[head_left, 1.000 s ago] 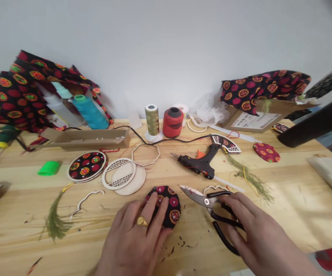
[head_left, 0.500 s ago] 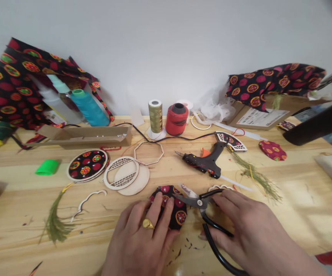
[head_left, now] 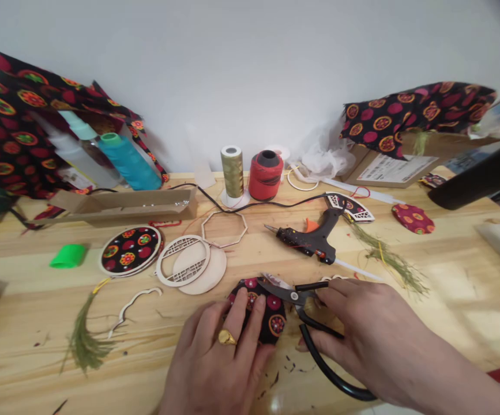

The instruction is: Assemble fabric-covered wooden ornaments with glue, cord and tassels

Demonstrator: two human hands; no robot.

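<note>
A dark patterned fabric-covered piece [head_left: 274, 316] with small shiny beads lies on the table. My left hand [head_left: 221, 349], wearing a gold ring, presses on it with stretched-out fingers, covering much of its left side. My right hand [head_left: 362, 328] is wrapped round the black handles of a pair of scissors [head_left: 304, 300]. Their blades point left and lie over the upper right edge of the patterned piece. Dark scraps [head_left: 290, 364] are scattered just below the piece. Part of a scalloped wooden frame [head_left: 335, 278] shows behind my right hand.
A black glue gun [head_left: 308, 242] lies behind the scissors. Wooden rings [head_left: 183, 260], an octagon frame [head_left: 246, 223] and a green tassel [head_left: 86, 337] lie left. Thread spools [head_left: 266, 176], a cardboard tray [head_left: 128, 207] and a cardboard box [head_left: 366, 164] stand along the wall.
The scissors have moved left, and their blades have come closer together at the edge of the patterned piece. My left hand stays on the piece. The view has shifted slightly.
</note>
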